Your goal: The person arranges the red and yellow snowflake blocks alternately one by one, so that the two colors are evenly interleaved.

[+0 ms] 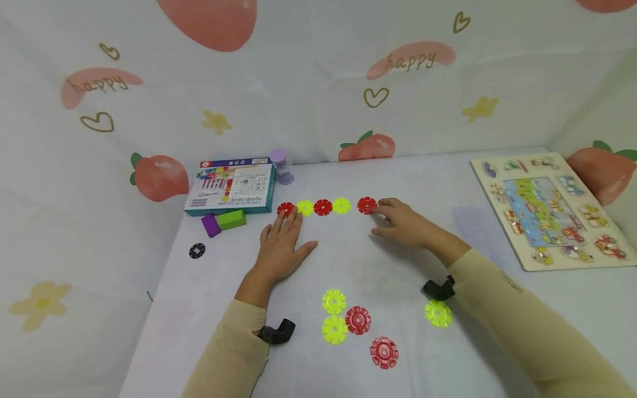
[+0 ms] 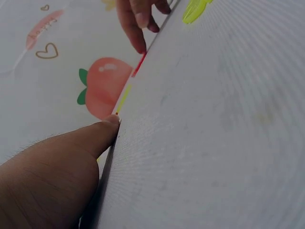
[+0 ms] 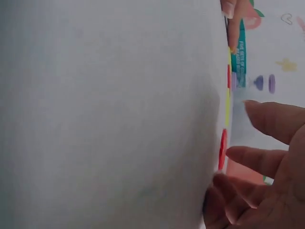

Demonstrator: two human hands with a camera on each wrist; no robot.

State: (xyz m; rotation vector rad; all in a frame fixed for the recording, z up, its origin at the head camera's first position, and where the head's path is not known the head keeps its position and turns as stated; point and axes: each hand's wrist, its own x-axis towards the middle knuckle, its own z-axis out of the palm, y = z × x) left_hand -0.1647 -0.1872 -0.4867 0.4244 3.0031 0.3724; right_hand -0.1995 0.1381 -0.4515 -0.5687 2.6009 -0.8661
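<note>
A row of notched plastic flower discs lies across the table, red and yellow by turns. My left hand (image 1: 280, 255) rests flat at its left end, straight fingertips over the edges of a red disc (image 1: 286, 208) and a yellow disc (image 1: 305, 208). Further along lie another red disc (image 1: 323, 207) and a yellow disc (image 1: 341, 205). Past a small gap comes the last red disc (image 1: 366, 205). My right hand (image 1: 402, 224) touches that disc's right side with a fingertip; in the right wrist view the thumb stands apart from the red disc (image 3: 222, 149).
Nearer me lie loose yellow discs (image 1: 334, 330) and red discs (image 1: 384, 352), with one yellow disc (image 1: 438, 314) under the right wrist. At left are a box (image 1: 234, 188), hourglass (image 1: 282, 167), green block (image 1: 231, 219), purple block (image 1: 211, 225) and black chip (image 1: 197, 251). A puzzle board (image 1: 522, 257) lies right.
</note>
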